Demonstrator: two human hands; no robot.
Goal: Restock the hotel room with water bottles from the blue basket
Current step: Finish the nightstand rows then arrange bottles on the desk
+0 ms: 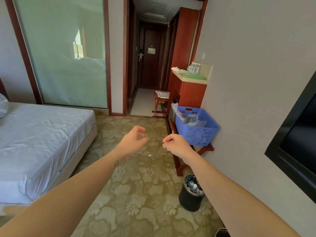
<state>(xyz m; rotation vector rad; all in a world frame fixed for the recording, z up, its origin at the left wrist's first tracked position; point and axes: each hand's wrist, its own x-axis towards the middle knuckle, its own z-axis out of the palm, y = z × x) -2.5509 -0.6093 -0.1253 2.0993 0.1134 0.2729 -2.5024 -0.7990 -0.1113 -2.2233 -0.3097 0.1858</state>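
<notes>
Hands were both empty, fingers loosely curled, held out over the patterned carpet (136, 194). Blue basket (196, 127) sat on a wooden rack (203, 149) against the right wall, just to the right of and slightly beyond the right hand (177, 146); left hand (133, 141) lay further off, nearer the bed (42, 134). Right hand was judged the nearer for the reach. Basket's long axis ran away from the viewer along the wall. Bottles inside were not distinct, only crumpled clear plastic wrap (189, 118). Far table (189, 79) carried cups. No labels or writing were readable.
</notes>
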